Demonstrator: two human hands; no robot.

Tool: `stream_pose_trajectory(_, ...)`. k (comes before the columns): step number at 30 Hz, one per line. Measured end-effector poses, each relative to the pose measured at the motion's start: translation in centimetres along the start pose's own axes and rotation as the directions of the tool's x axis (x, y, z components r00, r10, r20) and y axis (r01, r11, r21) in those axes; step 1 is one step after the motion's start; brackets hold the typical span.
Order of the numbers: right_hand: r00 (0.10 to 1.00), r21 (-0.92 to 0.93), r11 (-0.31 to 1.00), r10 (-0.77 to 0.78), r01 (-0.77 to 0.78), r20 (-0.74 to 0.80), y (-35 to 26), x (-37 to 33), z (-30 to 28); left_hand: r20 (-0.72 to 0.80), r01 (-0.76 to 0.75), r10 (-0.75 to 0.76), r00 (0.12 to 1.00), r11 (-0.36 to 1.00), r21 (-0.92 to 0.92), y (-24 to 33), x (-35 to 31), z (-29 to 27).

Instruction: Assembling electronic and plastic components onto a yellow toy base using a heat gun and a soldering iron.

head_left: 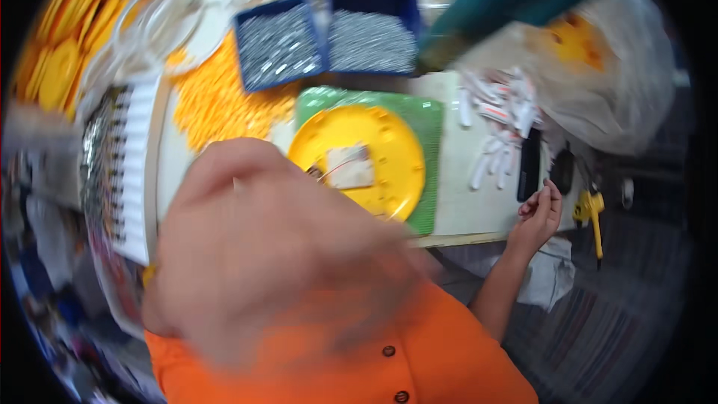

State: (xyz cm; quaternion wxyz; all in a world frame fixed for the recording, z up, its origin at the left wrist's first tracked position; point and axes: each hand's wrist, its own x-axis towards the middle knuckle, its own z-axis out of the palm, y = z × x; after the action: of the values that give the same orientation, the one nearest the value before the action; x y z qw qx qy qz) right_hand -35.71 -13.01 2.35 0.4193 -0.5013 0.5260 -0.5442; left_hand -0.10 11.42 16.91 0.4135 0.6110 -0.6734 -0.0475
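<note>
My left hand [247,254] is raised close to the camera, large and smeared by motion. Its fingers cannot be made out, nor whether it holds anything. Beyond it lies a round yellow plastic disc [400,153] on a green mat [432,168]. A small pale square piece [350,167] with thin wires sits on the disc. At the table's front right edge, my right hand [540,213] is loosely curled with fingers apart and nothing visible in it. Its fingertips are beside a flat black bar-shaped thing [529,167].
Two blue bins [372,67] of metal pins or screws stand behind the mat. Orange pieces [217,108] are heaped left, near a white rack [138,172]. White parts [497,108] lie right. A blurred teal object [516,0] hangs overhead. A yellow glue gun [591,209] is by the edge.
</note>
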Motion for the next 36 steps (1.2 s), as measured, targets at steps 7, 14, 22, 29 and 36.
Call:
stream_pose_trajectory(7, 0.333, 0.147, 0.758, -0.441, 0.636, 0.833, -5.0, -9.1, 15.4, -0.233, -0.123, 0.197, 0.952, 0.946, 0.299, 4.1, -7.4, -5.1)
stream_pose_trajectory(14, -0.206, 0.453, 0.514, -0.466, 0.729, 0.860, -7.8, -15.3, 20.7, -0.399, 0.563, -0.481, 0.780, 0.818, 0.116, -7.7, -9.8, -0.6)
stream_pose_trajectory(22, -0.390, 0.510, 0.353, -0.359, 0.784, 0.848, -5.7, -17.0, 21.9, -0.150, 0.397, -0.369, 0.917, 0.808, 0.436, -11.9, -10.1, 6.0)
stream_pose_trajectory(29, -0.167, 0.319, 0.549, -0.309, 0.772, 0.936, -7.4, -15.7, 22.2, -0.244, 0.380, -0.307, 0.920, 0.854, 0.356, -10.7, -9.3, 5.2)
stream_pose_trajectory(36, -0.167, 0.291, 0.404, -0.314, 0.867, 0.934, -6.9, -15.7, 22.7, 0.125, 0.420, -0.872, 0.473, 0.098, -0.902, -6.6, -11.8, 7.3)
